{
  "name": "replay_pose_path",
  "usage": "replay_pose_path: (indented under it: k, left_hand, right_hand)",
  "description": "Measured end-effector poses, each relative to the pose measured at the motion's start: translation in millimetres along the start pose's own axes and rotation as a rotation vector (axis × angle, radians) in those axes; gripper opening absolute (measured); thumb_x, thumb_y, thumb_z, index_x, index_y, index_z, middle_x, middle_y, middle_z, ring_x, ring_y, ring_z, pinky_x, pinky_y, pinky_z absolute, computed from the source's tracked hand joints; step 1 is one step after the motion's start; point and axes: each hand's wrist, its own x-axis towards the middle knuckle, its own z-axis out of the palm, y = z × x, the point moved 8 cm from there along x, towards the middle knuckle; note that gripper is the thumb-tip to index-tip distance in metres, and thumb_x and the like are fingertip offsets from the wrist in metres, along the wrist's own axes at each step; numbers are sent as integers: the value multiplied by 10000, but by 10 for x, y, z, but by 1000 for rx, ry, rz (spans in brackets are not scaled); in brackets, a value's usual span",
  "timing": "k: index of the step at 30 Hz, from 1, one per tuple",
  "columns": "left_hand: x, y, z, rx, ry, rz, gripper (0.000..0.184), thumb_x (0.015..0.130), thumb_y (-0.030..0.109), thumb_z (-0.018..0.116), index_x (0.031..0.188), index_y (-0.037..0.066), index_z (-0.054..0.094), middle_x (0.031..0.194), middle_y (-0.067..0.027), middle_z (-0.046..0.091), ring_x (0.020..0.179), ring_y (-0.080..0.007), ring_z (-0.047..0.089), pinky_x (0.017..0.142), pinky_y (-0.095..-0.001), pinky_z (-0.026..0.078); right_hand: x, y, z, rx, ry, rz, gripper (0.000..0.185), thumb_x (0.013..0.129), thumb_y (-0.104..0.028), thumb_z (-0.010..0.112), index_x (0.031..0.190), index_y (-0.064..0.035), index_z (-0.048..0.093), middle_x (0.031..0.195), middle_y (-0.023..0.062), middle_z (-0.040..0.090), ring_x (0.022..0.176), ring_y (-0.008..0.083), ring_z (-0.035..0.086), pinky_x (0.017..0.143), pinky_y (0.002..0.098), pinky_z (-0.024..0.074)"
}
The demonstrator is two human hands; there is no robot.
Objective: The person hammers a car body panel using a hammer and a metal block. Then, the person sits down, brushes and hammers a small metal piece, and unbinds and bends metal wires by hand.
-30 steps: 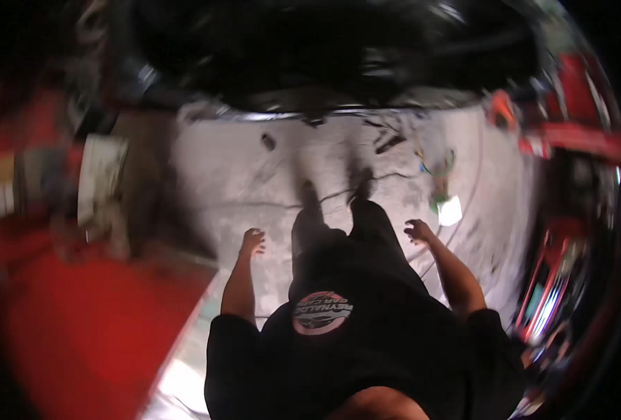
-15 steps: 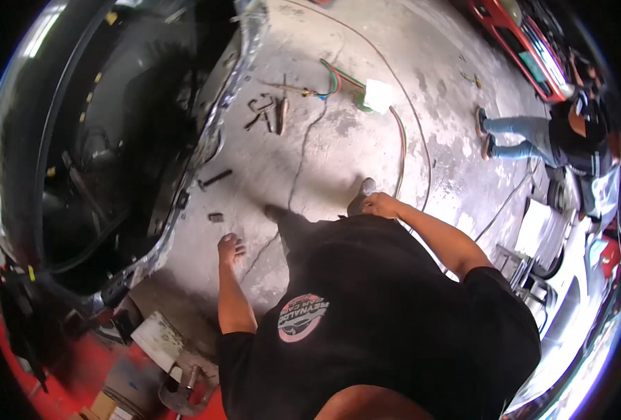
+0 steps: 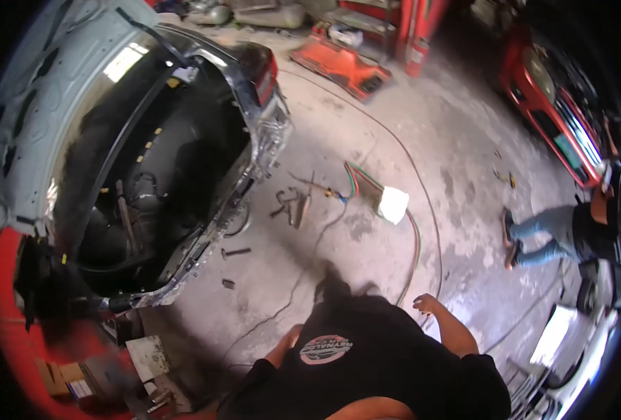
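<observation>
My right hand (image 3: 428, 305) hangs low beside my right hip, over the concrete floor. Its fingers look curled; a small dark and pale patch shows at them, too small to name. My left hand (image 3: 294, 334) is mostly hidden by my black shirt; its fingers do not show. Ahead on the left is a car body (image 3: 177, 269) with its lid raised and its black compartment open. On the floor before me lie a hammer-like tool (image 3: 237, 252), a small dark block (image 3: 228, 283) and several metal clamps or tools (image 3: 293, 206).
A torch with red and green hoses (image 3: 352, 178) runs beside a white container (image 3: 394, 204). An orange floor jack (image 3: 342, 63) stands at the back. A co-worker in jeans (image 3: 545, 238) stands right, near a red bumper (image 3: 555, 129). Boxes (image 3: 65, 378) lie lower left.
My view has tilted up and shows more of the car and the back of the shop. My left hand, open and in sight before, has gone behind my shirt; my right hand has swung outward.
</observation>
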Motion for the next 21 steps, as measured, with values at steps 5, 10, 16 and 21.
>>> replay_pose_path:
  k: [5,10,16,21]
  left_hand:
    - [346,273,-350,227,-153,82,490,921,494,495,1174,95,622,1160,-220,631,1027,-379,623,833,-520,492]
    - [1549,1274,-724,-139,332,-607,507,921,439,616,1159,-9,608,1099,-178,655,843,-327,653,779,-501,543]
    - [1998,4078,-955,-296,483,54,432,898,280,635,1247,37,555,1003,-118,668,770,-231,644,642,-388,555]
    - [2161,4140,-948,-308,616,196,474,909,208,628,1322,16,500,1028,-137,671,831,-188,654,627,-354,563]
  right_hand:
    - [609,-1127,-759,-119,43,-294,422,848,-255,689,1238,-99,647,883,159,705,728,221,683,579,381,574]
    - [-62,-2329,-1489,-151,103,-702,388,865,-220,666,1215,-53,647,911,146,707,749,183,671,679,342,539]
    - [138,-2303,-1997,-220,79,-650,388,822,-238,696,1157,-42,683,1024,205,703,945,290,689,850,366,527]
    - [688,-2130,-2363,-438,5,-787,383,820,-264,675,1138,-52,693,1111,182,688,1070,324,641,933,401,488]
